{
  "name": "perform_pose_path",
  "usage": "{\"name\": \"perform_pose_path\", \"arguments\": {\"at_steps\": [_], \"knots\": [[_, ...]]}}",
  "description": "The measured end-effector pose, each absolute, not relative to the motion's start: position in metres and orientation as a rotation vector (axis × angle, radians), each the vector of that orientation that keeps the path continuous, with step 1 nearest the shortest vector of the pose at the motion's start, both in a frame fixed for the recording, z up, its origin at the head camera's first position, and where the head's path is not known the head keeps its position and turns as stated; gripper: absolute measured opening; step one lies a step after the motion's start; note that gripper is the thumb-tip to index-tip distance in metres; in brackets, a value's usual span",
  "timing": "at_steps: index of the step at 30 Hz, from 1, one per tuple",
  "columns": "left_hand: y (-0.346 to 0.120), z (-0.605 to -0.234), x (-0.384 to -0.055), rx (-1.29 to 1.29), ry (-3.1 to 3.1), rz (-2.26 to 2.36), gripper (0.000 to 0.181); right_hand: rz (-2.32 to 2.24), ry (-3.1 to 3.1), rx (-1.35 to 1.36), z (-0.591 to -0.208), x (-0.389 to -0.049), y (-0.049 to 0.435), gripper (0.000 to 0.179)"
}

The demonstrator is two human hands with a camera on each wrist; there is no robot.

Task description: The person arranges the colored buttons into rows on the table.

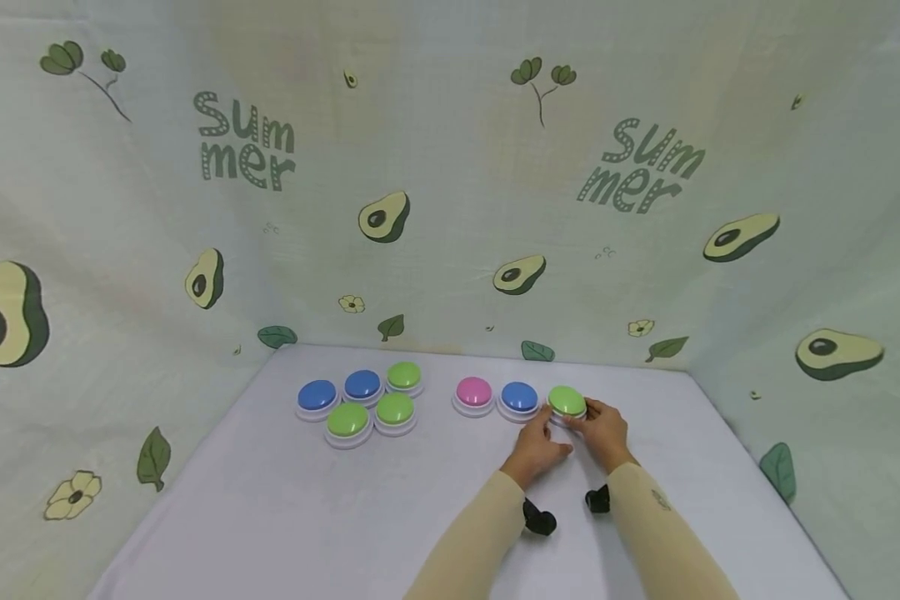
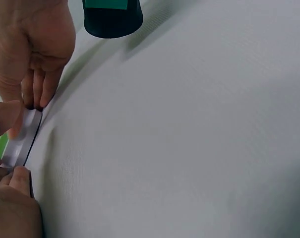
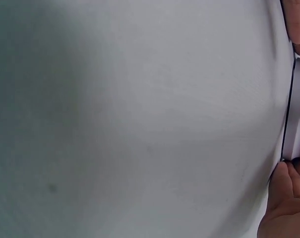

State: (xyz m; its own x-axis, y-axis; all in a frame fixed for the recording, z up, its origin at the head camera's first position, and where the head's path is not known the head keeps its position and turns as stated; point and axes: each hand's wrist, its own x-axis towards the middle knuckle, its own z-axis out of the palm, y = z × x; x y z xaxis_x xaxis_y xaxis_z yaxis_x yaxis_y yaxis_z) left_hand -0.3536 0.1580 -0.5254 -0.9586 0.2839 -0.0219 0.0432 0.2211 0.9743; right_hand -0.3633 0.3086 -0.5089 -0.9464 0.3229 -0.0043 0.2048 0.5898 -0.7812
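Note:
A domed green push button [image 1: 566, 401] on a white round base stands at the right end of a short row. My left hand [image 1: 535, 450] reaches its left side with the fingertips at the base, its thumb held apart in front. From the other side my right hand [image 1: 602, 431] holds the base, with the thumb at the front and the fingers along the right side. The left wrist view shows the base's rim [image 2: 22, 144] between both hands. Part of the same base [image 3: 293, 119] appears at the right edge of the right wrist view.
Left of the held button stand a blue button [image 1: 520, 397] and a pink button [image 1: 474, 392]. Several blue and green buttons, including a front green one [image 1: 347, 420], cluster farther left on the white table [image 1: 270, 517]. A patterned cloth [image 1: 450, 167] hangs behind and at the sides.

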Motion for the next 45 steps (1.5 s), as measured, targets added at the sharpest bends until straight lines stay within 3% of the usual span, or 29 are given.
{"name": "perform_pose_path", "arguments": {"at_steps": [8, 16, 22, 31, 45], "knots": [[0.139, -0.525, -0.342, 0.263, 2.204, 1.863, 0.074, 1.202, -2.737, -0.415, -0.51, -0.361, 0.306, 0.072], [0.1, -0.524, -0.324, 0.337, 2.235, 1.737, 0.064, 1.137, -2.76, -0.471, -0.502, -0.354, 0.294, 0.086], [0.06, -0.521, -0.319, 0.39, 2.233, 1.721, 0.056, 1.08, -2.606, -0.518, -0.486, -0.347, 0.263, 0.08], [-0.006, -0.509, -0.325, 0.417, 2.419, 1.906, 0.044, 1.139, -2.504, -0.292, -0.473, -0.344, 0.195, 0.074], [-0.125, -0.502, -0.345, 0.133, 3.044, 1.681, 0.044, 1.442, -2.489, 0.171, -0.489, -0.341, 0.092, 0.06]]}}
